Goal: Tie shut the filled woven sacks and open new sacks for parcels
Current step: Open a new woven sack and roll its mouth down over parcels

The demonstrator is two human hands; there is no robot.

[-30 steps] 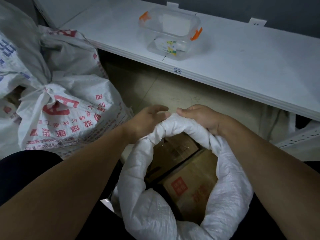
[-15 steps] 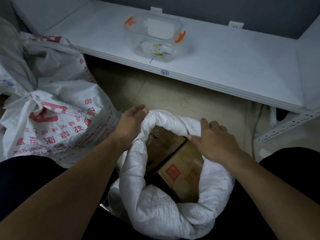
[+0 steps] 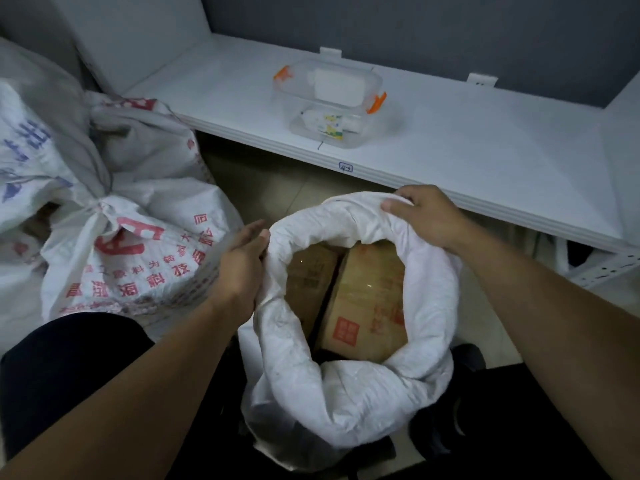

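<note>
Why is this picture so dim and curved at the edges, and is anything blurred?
Head view: dim, bluish light, soft shadows; the wide lens bows the white shelf; the left hand looks motion-smeared, the right hand gripping the white sack is sharper; faint glare on the taped cardboard box.

The open sack (image 3: 346, 393) hides most of its cartons (image 3: 367, 306); the blue-printed sack (image 3: 24, 150) is cut off left

A white shelf (image 3: 485, 147) stood against a grey wall (image 3: 415, 29). On the shelf sat a clear tub (image 3: 298, 109) with orange clips (image 3: 376, 102) and small white packets inside. A blue label (image 3: 345, 167) marked the shelf's front edge. Under the shelf lay beige floor (image 3: 277, 188).
</note>
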